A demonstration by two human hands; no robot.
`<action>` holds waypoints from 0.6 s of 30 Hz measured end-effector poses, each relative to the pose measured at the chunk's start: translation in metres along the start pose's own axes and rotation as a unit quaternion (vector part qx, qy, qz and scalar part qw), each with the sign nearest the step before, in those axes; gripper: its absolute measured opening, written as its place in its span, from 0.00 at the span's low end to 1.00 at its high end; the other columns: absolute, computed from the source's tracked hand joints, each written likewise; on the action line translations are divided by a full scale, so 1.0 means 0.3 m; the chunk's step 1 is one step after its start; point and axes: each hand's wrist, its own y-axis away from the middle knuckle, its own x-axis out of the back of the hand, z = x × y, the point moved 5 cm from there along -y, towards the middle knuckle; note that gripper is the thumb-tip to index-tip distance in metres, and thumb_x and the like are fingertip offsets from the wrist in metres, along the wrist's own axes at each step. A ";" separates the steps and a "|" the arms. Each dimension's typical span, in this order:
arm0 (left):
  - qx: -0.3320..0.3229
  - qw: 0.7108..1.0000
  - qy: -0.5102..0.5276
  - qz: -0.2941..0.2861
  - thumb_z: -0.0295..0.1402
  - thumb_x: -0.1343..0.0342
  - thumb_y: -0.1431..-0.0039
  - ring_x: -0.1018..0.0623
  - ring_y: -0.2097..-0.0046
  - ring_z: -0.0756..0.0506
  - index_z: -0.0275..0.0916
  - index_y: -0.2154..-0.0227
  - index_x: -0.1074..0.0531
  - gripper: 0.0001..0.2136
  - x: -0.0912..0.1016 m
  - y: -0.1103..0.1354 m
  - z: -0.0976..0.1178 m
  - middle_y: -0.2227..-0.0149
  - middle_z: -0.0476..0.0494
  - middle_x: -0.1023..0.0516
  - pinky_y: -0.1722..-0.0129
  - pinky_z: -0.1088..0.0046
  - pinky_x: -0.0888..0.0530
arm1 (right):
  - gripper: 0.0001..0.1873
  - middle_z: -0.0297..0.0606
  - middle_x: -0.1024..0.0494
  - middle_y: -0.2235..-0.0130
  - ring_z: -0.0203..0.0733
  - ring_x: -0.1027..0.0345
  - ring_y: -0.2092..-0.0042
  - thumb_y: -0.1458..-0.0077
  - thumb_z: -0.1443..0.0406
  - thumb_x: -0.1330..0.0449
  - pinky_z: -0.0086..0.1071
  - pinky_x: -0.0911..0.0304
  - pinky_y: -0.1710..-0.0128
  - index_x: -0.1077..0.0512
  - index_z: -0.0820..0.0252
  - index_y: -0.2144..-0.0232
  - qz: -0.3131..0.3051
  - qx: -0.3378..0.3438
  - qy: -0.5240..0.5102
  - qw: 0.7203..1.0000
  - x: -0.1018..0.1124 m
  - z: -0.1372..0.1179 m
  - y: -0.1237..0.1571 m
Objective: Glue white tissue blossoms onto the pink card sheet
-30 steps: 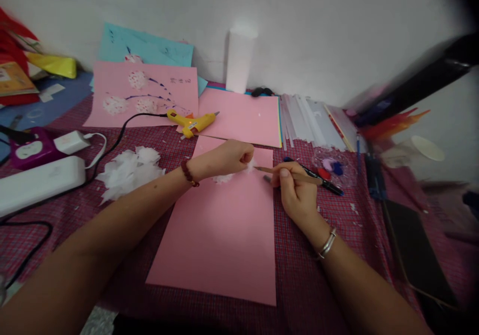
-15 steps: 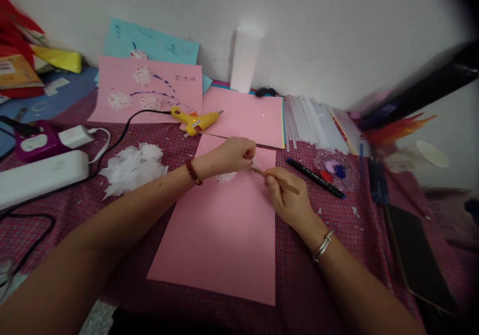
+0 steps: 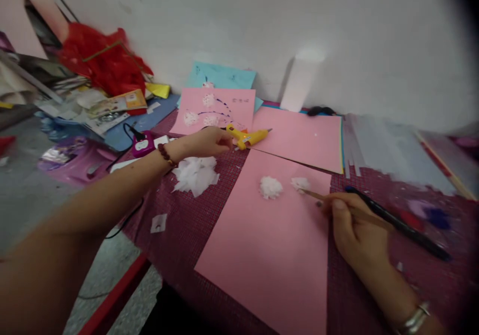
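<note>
My right hand (image 3: 355, 225) is closed around a thin, brownish stick (image 3: 374, 219) that tapers to a point. Its tip meets a small white paper tuft (image 3: 300, 183) on the pink sheet (image 3: 262, 255). Left of that tuft sits a fuller white paper pompom (image 3: 271, 187), also on the sheet. My left hand (image 3: 214, 141) hovers with loosely curled fingers beside the handle of the yellow glue gun (image 3: 251, 138) and holds nothing that I can see. Below it lies a pile of white tissue squares (image 3: 196, 174).
Behind stand finished pink (image 3: 220, 100) and blue (image 3: 224, 76) flower cards. A stack of pink sheets (image 3: 299, 135) lies at the wall under an upright white box (image 3: 301, 83). A black marker (image 3: 398, 223) is on the right; a purple power socket (image 3: 142, 145) on the left.
My left hand has left the small tuft and moved left to near the glue gun and tissue pile. The right hand keeps the stick at the tuft. The view has turned left.
</note>
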 end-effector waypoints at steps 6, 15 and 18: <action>-0.007 0.995 -0.082 -0.052 0.26 0.51 0.49 0.27 0.63 0.49 0.36 0.66 0.26 0.10 -0.051 0.082 -0.087 0.64 0.44 0.24 0.61 0.75 0.33 | 0.13 0.36 0.28 0.74 0.40 0.33 0.73 0.38 0.58 0.52 0.34 0.38 0.73 0.31 0.55 0.67 0.021 -0.053 -0.050 0.997 0.016 0.004 0.005; 0.019 0.991 -0.129 0.027 0.37 0.51 0.42 0.28 0.65 0.47 0.35 0.73 0.28 0.12 -0.093 0.210 0.039 0.68 0.43 0.26 0.64 0.72 0.33 | 0.14 0.35 0.28 0.73 0.38 0.32 0.72 0.38 0.58 0.52 0.34 0.38 0.71 0.30 0.58 0.67 0.009 -0.045 -0.032 0.998 0.013 -0.004 0.005; 0.066 0.980 -0.186 0.023 0.43 0.50 0.44 0.27 0.64 0.44 0.35 0.73 0.28 0.15 -0.152 0.219 0.059 0.68 0.40 0.26 0.65 0.69 0.33 | 0.13 0.34 0.28 0.74 0.38 0.33 0.72 0.38 0.58 0.52 0.34 0.38 0.72 0.30 0.57 0.67 0.012 -0.036 -0.037 0.999 0.012 -0.010 0.005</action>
